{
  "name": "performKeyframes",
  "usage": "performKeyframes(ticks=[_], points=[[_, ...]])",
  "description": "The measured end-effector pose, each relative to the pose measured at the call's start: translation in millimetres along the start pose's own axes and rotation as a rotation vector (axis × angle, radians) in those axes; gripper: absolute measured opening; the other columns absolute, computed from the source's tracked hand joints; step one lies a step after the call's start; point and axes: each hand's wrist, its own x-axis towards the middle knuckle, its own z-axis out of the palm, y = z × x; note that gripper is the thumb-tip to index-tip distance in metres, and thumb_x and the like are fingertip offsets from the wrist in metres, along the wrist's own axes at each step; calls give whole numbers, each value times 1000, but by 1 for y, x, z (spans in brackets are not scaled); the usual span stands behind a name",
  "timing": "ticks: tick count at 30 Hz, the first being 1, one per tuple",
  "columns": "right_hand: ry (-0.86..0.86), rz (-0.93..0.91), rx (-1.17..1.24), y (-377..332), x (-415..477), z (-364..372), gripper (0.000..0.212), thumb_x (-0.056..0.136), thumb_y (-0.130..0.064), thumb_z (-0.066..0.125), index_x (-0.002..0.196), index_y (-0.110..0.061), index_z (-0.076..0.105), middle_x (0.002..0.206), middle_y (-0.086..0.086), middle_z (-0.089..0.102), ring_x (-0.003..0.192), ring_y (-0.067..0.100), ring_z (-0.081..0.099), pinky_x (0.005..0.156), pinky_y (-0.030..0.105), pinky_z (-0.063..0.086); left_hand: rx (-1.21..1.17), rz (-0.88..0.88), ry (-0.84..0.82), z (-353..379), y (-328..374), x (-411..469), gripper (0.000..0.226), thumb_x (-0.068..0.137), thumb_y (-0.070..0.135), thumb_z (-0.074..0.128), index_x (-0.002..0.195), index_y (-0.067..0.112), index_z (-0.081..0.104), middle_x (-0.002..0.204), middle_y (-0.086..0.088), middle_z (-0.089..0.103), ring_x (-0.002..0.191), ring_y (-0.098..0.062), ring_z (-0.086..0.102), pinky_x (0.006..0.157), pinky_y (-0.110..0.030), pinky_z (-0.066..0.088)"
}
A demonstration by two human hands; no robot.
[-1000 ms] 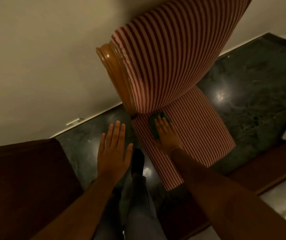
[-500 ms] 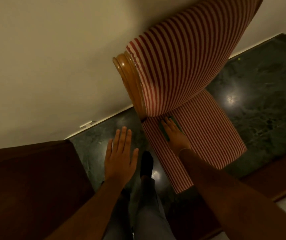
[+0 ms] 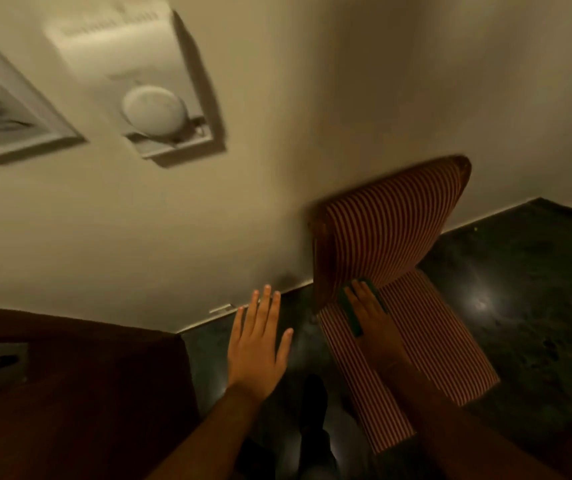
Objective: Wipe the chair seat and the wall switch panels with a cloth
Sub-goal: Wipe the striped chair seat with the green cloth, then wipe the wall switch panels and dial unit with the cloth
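Note:
A chair with red-and-white striped upholstery stands against the wall; its seat (image 3: 444,344) runs toward me and its backrest (image 3: 392,230) has a wooden edge. My right hand (image 3: 369,315) lies flat on the seat near the backrest, pressing down on a dark green cloth (image 3: 353,315) that shows along my fingers. My left hand (image 3: 257,344) hovers open, fingers spread, over the dark floor left of the chair. High on the wall at upper left is a white switch panel (image 3: 160,95) with a round knob, blurred.
A framed picture (image 3: 4,109) hangs at the far left of the wall. A dark brown wooden surface (image 3: 80,393) fills the lower left. Glossy dark stone floor (image 3: 520,289) stretches right of the chair. My leg and dark shoe (image 3: 314,400) stand between my arms.
The view has tilted up and left, so the chair sits lower right and the wall panel and picture have come into sight. My right hand stays on the cloth near the backrest.

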Motion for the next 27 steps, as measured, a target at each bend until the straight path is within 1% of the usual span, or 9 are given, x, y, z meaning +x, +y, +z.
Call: performKeyframes(ticks=[4, 10, 12, 14, 16, 18, 19, 23, 27], points=[[118, -115, 4, -46, 1, -35, 70, 88, -18, 46, 155, 1, 46, 166, 21, 37, 156, 45, 29, 121, 63, 40, -6, -6, 124, -46, -14, 2, 73, 110, 48, 42, 173, 10, 40, 182, -10, 33, 168, -32, 32, 134, -49, 22], [285, -234, 24, -105, 1, -73, 85, 77, 14, 61, 158, -3, 42, 170, 14, 30, 161, 33, 22, 128, 55, 31, -44, -30, 288, -106, -35, 3, 81, 112, 52, 43, 180, 21, 14, 189, -2, 8, 175, -20, 1, 141, -40, -2], [349, -287, 55, -128, 3, -83, 96, 68, 26, 64, 158, -2, 41, 170, 16, 30, 162, 30, 18, 133, 43, 23, -37, -35, 358, -129, -47, 5, 81, 113, 55, 39, 181, 24, 7, 189, -1, 3, 175, -19, -2, 141, -39, -5], [399, -355, 78, -152, 5, -93, 99, 66, 26, 58, 159, -2, 38, 172, 16, 28, 163, 30, 16, 135, 32, 13, -13, -55, 439, -154, -61, 8, 77, 115, 58, 29, 181, 27, 3, 189, 1, -2, 175, -18, -5, 140, -40, -4], [438, -413, 108, -179, 11, -103, 101, 63, 28, 55, 158, 0, 39, 171, 19, 29, 164, 32, 17, 135, 39, 14, 13, -85, 502, -179, -77, 14, 75, 116, 60, 20, 181, 27, 0, 189, 2, -6, 175, -17, -7, 138, -41, -2], [478, -479, 124, -213, 16, -115, 92, 67, 22, 50, 155, -1, 42, 169, 21, 32, 164, 29, 17, 132, 52, 21, 27, -104, 551, -205, -94, 19, 76, 116, 61, 16, 181, 26, -2, 189, 0, -7, 175, -18, -9, 138, -41, -3], [497, -526, 122, -231, 19, -120, 85, 71, 14, 47, 155, -2, 43, 169, 21, 33, 165, 25, 16, 131, 54, 23, 33, -113, 572, -217, -104, 23, 76, 116, 62, 15, 181, 25, -2, 189, -2, -6, 175, -19, -8, 139, -41, -3], [596, -716, 111, -291, 31, -134, 81, 84, 11, 57, 161, -7, 37, 173, 12, 28, 164, 26, 22, 133, 42, 24, 55, -153, 672, -261, -138, 37, 78, 116, 61, 14, 181, 19, 3, 189, -9, 5, 175, -22, -4, 140, -42, -4], [692, -861, 119, -343, 47, -136, 75, 95, 4, 62, 162, -11, 32, 175, 6, 24, 162, 29, 27, 132, 43, 28, 97, -176, 781, -298, -172, 53, 79, 116, 59, 19, 181, 17, 1, 189, -8, -3, 175, -24, -6, 141, -43, -7]])
